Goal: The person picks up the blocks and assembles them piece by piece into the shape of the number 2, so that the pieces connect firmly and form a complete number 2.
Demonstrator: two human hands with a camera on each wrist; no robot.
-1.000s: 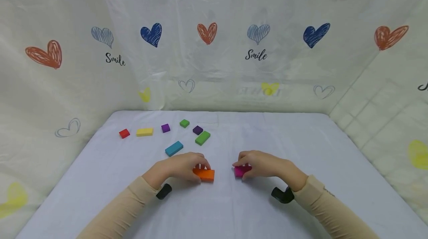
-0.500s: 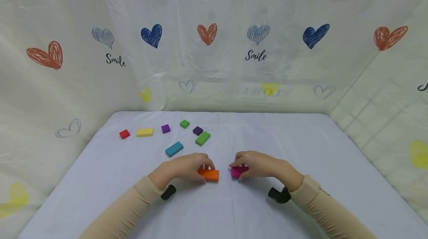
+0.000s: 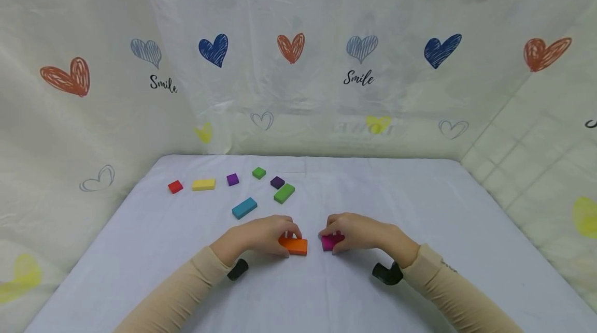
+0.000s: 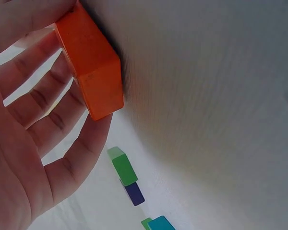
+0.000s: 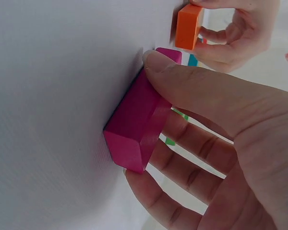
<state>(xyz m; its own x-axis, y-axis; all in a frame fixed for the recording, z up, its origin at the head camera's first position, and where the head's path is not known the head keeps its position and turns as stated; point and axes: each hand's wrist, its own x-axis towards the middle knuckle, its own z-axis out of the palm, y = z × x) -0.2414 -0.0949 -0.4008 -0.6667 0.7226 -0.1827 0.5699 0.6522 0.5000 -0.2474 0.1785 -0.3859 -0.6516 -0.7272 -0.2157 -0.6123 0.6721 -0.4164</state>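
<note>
A heart-printed sheet (image 3: pixel 322 6) hangs behind the white table's (image 3: pixel 396 188) far edge. Well in from that edge, the left hand (image 3: pixel 266 234), fingers curled, grips an orange block (image 3: pixel 297 247); the right hand (image 3: pixel 358 231) likewise grips a pink block (image 5: pixel 137 108). Bringing them together carelessly could knock both askew; a loose pinch could let either slip.

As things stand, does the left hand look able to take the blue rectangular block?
Probably not immediately: the left hand already holds the orange rectangular block. Otherwise the way looks free, since the blue rectangular block lies just beyond that hand, with nothing visible between.
</note>
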